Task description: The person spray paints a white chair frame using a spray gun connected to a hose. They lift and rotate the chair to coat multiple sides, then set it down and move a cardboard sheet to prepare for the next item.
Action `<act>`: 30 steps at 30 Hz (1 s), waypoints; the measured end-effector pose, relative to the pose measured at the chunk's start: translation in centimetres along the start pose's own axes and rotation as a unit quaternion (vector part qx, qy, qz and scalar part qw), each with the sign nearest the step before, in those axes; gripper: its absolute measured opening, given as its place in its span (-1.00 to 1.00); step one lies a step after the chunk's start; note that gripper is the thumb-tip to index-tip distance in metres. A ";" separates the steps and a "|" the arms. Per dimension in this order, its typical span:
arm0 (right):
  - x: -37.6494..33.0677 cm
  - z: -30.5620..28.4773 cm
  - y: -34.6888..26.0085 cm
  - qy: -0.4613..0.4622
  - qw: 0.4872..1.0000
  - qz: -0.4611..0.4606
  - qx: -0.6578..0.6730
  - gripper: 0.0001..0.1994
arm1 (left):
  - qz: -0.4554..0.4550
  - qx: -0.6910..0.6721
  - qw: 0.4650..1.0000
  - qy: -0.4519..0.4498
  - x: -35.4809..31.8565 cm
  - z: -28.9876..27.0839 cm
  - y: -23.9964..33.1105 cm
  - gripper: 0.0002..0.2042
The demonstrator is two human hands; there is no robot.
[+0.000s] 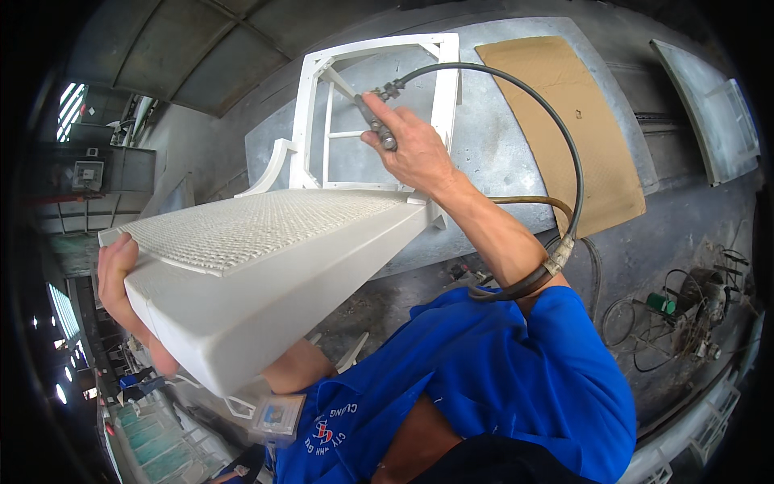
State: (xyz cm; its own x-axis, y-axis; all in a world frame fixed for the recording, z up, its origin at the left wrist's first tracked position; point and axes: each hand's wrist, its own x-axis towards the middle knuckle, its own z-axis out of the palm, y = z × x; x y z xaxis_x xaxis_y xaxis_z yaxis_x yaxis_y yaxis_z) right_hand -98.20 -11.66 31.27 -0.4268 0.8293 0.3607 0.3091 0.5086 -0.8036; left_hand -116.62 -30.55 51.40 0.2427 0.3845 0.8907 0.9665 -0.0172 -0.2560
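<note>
A white chair [274, 310] lies tipped on a grey metal table [484, 141]. Its back, with a woven panel [258, 226], slants toward me, and its open seat frame [445, 97] stands beyond. My left hand [121, 270] grips the far-left edge of the chair back; part of that hand is hidden behind it. In my right hand [419, 153] is a small dark spray gun [376, 125], held over the seat frame with the fingers wrapped round it. A black hose [556, 121] loops from the gun back to my right forearm, where it is bound.
A brown cardboard sheet [564, 129] covers the table's right part. Farther right leans a pale framed panel [709, 117]. Hoses and a machine with a green part [661, 303] clutter the floor at right. White frames [161, 452] stand at lower left.
</note>
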 end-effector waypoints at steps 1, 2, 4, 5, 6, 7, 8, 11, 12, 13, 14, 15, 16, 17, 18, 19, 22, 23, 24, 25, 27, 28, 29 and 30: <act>0.0 0.1 -0.2 0.002 1.000 -0.012 0.021 -0.42 | 0.001 0.000 1.000 -0.002 0.0 0.0 0.0 -0.23; 0.0 0.2 -0.4 0.002 0.999 -0.019 0.034 -0.43 | 0.004 0.000 1.000 -0.002 0.0 0.0 0.0 -0.23; -0.2 0.2 -0.5 0.010 0.997 -0.047 0.062 -0.44 | 0.007 0.001 1.000 -0.003 0.0 0.0 0.0 -0.24; -0.1 0.2 -0.4 -0.006 0.997 -0.044 0.065 -0.44 | 0.007 0.002 1.000 -0.003 0.0 0.1 0.2 -0.25; 0.0 0.3 -0.3 -0.012 0.996 -0.053 0.071 -0.43 | 0.008 0.003 1.000 -0.001 0.0 0.1 0.2 -0.25; 0.0 0.3 -0.2 -0.018 0.995 -0.062 0.076 -0.42 | 0.008 0.001 1.000 -0.001 0.0 0.2 0.4 -0.26; 0.0 0.3 -0.1 -0.035 0.995 -0.053 0.080 -0.42 | 0.049 0.000 0.999 -0.008 0.0 0.2 0.6 -0.26; 0.5 0.6 0.3 -0.068 0.994 -0.024 0.085 -0.42 | -0.006 0.003 1.000 -0.004 0.1 0.4 1.3 -0.26; 0.7 0.8 0.5 -0.069 0.994 -0.014 0.081 -0.43 | -0.013 -0.002 1.000 -0.005 0.2 0.4 1.5 -0.25; 0.9 0.9 0.6 -0.070 0.995 -0.005 0.077 -0.43 | -0.010 -0.003 1.000 0.002 0.3 0.5 1.7 -0.25; 1.1 0.9 0.8 -0.053 0.996 0.003 0.076 -0.43 | 0.008 -0.009 1.000 0.002 0.4 0.6 1.9 -0.25; 1.1 0.8 1.0 -0.036 0.996 0.012 0.075 -0.43 | -0.004 -0.007 1.000 0.008 0.5 0.7 2.1 -0.25; 1.1 0.7 1.2 -0.031 0.997 0.036 0.066 -0.43 | -0.002 -0.012 1.000 0.006 0.6 0.8 2.2 -0.25; 0.9 0.4 1.4 -0.012 0.997 0.041 0.071 -0.43 | 0.003 -0.013 1.000 0.005 0.5 0.9 2.3 -0.26; 0.4 -0.2 1.6 -0.005 0.996 0.060 0.069 -0.43 | 0.003 -0.016 1.000 0.010 0.5 0.9 2.4 -0.26; -0.2 -0.9 1.9 0.003 0.995 0.081 0.064 -0.43 | 0.007 -0.017 1.000 0.014 0.4 1.0 2.4 -0.26; -2.5 -3.4 2.2 0.049 0.994 0.092 0.037 -0.42 | 0.004 -0.011 1.000 0.013 0.4 1.0 2.4 -0.27; -3.4 -4.5 2.3 0.063 0.994 0.082 0.036 -0.42 | 0.020 0.002 1.000 0.007 0.5 0.9 2.4 -0.27; -4.1 -5.4 2.3 0.077 0.993 0.090 0.020 -0.42 | 0.003 -0.009 1.000 0.006 0.6 0.8 2.4 -0.27; -4.7 -6.3 2.3 0.101 0.992 0.075 0.007 -0.42 | 0.005 -0.011 1.000 0.003 1.0 0.7 2.3 -0.27; -5.5 -8.1 2.5 0.142 0.989 0.036 -0.013 -0.42 | 0.009 -0.002 1.000 0.000 1.3 0.8 2.8 -0.27; -5.7 -8.8 2.6 0.128 0.991 0.044 -0.006 -0.42 | 0.009 0.012 1.000 -0.001 1.3 0.8 3.3 -0.28; -5.8 -9.5 2.7 0.114 0.992 0.049 -0.003 -0.42 | 0.030 0.024 0.999 0.011 1.4 1.1 3.6 -0.27; -5.6 -10.0 3.1 0.098 0.994 0.052 0.000 -0.42 | 0.009 0.026 0.999 0.019 1.5 1.2 4.0 -0.27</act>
State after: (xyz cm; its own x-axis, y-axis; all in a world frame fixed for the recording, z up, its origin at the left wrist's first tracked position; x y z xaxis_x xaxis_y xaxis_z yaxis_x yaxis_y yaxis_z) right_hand -86.32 -12.46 31.51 -0.2197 0.9064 0.3609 0.3421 0.4180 -0.8416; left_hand -112.52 -28.93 51.28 0.2633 0.3499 0.8990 0.9567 0.0251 -0.2900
